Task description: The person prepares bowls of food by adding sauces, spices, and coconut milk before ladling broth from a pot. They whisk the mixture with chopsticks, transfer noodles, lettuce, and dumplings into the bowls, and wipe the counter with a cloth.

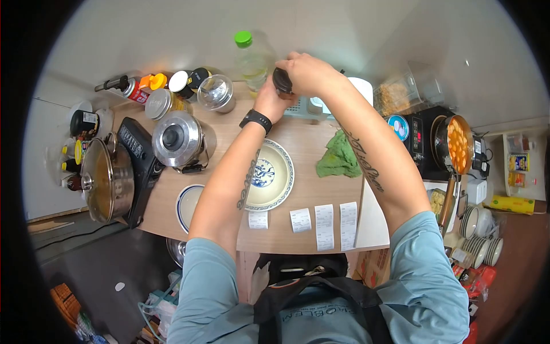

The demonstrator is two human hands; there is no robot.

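Observation:
At the back of the table, both hands meet at a dark container with a black rounded top; its exact kind is hard to make out. My left hand, below a black wristwatch, is closed around its lower part. Over the upper side, my right hand is curled with its fingers bent against it. Just left of the hands stands a clear bottle with a green cap. A pale green rack lies partly hidden behind my right forearm. Below my left forearm sits a blue-patterned white bowl.
A steel kettle, a lidded pot and jars stand on the left. A green cloth and paper receipts lie on the table. A pan of orange food sits on the right cooker.

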